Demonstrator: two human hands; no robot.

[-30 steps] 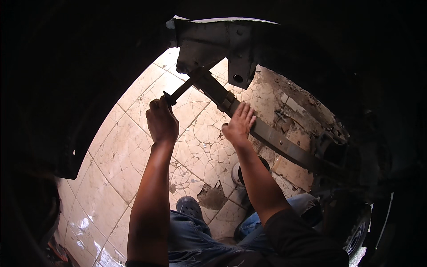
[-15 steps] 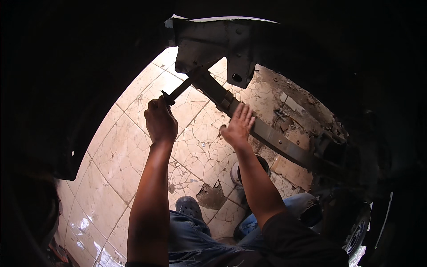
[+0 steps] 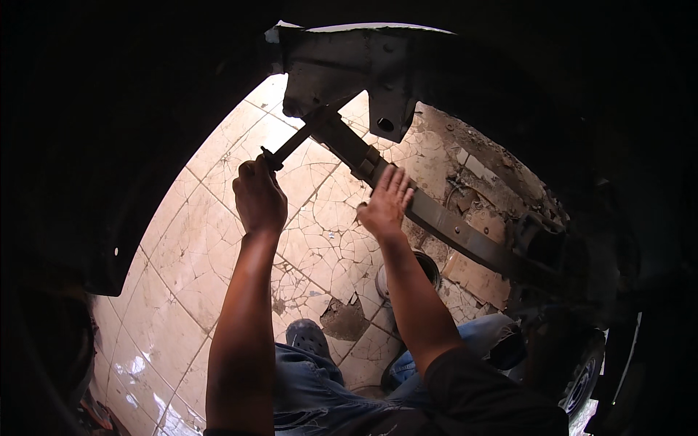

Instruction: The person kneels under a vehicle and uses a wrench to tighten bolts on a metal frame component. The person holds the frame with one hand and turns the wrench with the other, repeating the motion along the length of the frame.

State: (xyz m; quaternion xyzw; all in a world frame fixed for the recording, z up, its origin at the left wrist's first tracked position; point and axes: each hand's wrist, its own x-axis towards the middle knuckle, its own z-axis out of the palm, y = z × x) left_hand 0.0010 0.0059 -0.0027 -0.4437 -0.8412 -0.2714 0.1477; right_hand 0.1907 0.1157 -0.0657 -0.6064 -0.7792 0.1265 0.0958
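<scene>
A long flat leaf spring (image 3: 454,230) slants down to the right from beneath a dark metal bracket (image 3: 327,65). Near the spring's upper end, a dark metal bar (image 3: 293,143) slopes down to the left, with a short crosswise piece at its lower tip. My left hand (image 3: 259,196) is closed around that tip; the fingers hide what lies inside the grip. Fingers stretched out, my right hand (image 3: 387,202) rests flat against the spring just below a clamp band (image 3: 369,161). Deep shadow hides where bar and spring meet.
Dark vehicle bodywork surrounds the view. Below lies a cracked tile floor (image 3: 211,240) with a broken patch (image 3: 344,320). A round can-like thing (image 3: 383,282) stands behind my right forearm, and rubble (image 3: 480,174) lies at the right. A wheel (image 3: 582,381) shows lower right.
Hardly anything differs. The whole view has shifted slightly, and both hands keep their places on the bar and the spring.
</scene>
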